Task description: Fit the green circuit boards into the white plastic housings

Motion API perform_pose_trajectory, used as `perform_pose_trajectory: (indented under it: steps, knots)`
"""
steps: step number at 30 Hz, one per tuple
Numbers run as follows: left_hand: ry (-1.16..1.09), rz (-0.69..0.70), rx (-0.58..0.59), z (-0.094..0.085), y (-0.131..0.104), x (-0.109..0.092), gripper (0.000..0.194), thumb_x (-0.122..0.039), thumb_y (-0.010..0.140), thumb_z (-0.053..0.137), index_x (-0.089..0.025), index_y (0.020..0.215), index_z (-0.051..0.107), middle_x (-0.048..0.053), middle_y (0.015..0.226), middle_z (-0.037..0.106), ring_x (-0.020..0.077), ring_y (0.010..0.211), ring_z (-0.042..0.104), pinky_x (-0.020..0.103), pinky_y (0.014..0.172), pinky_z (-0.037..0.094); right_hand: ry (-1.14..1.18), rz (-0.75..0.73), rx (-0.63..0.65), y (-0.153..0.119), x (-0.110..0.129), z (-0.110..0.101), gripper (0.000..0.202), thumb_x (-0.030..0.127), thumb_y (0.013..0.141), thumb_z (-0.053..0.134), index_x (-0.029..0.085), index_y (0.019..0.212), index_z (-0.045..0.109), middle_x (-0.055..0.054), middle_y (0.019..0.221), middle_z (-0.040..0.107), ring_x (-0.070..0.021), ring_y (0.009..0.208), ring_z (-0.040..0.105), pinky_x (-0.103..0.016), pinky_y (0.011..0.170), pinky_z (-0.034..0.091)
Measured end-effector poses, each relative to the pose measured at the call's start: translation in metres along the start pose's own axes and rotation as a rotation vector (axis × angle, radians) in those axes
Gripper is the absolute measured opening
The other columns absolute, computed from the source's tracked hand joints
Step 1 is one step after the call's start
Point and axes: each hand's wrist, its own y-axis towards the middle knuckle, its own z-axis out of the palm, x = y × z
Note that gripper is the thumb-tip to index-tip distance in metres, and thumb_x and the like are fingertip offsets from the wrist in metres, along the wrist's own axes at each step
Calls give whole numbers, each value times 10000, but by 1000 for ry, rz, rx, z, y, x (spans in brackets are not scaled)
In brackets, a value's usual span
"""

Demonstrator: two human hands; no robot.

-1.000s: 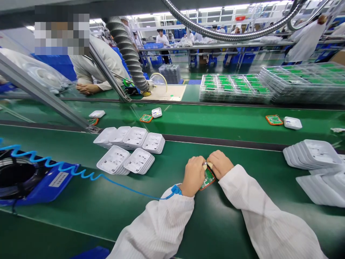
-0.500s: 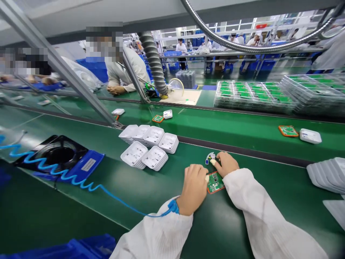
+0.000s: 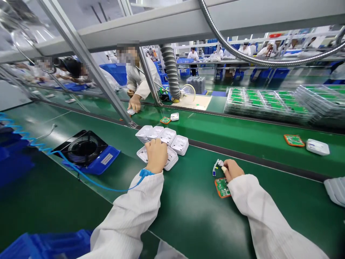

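My left hand [image 3: 156, 155] is over the stacks of white plastic housings [image 3: 167, 136], its fingers bent down on the front stacks; its fingertips are partly hidden, so I cannot tell whether it grips one. A blue wrist strap [image 3: 145, 173] circles that wrist. With thumb and fingers pinched, my right hand [image 3: 232, 169] holds a small white part with a cable [image 3: 216, 166] ending in a blue connector. Just below it, a green circuit board with an orange frame [image 3: 222, 187] lies on the green work surface, partly behind the right sleeve.
A black fan [image 3: 84, 146] and coiled blue cord are on the left. Behind a dark rail, the belt [image 3: 237, 131] carries boards and housings. Clear trays of boards [image 3: 266, 102] stand behind it. Across the belt, a co-worker's hand [image 3: 134, 103] touches a white part.
My left hand has moved left from the board to the housing stacks. My right hand stays by the cabled part. The view has shifted, and the co-worker's hand has reached onto the belt.
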Motion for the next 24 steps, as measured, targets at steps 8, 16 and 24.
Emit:
perform_pose_trajectory:
  steps: [8, 16, 24]
  knots:
    - [-95, -23, -11, -3, -16, -39, 132, -97, 842, 366, -163, 881, 474, 77, 902, 508, 196, 822, 494, 310, 718, 386, 244, -137, -38, -19, 32, -37, 150, 203, 827, 381, 212, 914, 504, -44, 864, 532, -161, 749, 525, -282, 663, 437]
    - [-995, 83, 300, 20, -57, -140, 282, -113, 848, 344, -194, 1082, 477, 45, 976, 625, 165, 893, 599, 274, 772, 446, 64, -184, -102, -27, 39, -44, 345, 77, 736, 371, 202, 1024, 514, -83, 1012, 505, -178, 870, 545, -258, 666, 463]
    - [-1542, -11, 643, 24, -63, -147, 360, -110, 766, 420, -207, 1104, 495, 35, 1044, 610, 144, 916, 592, 254, 771, 482, -69, -209, -76, -22, 25, -41, 329, 54, 737, 360, 177, 952, 576, -81, 948, 538, -167, 768, 537, -252, 616, 435]
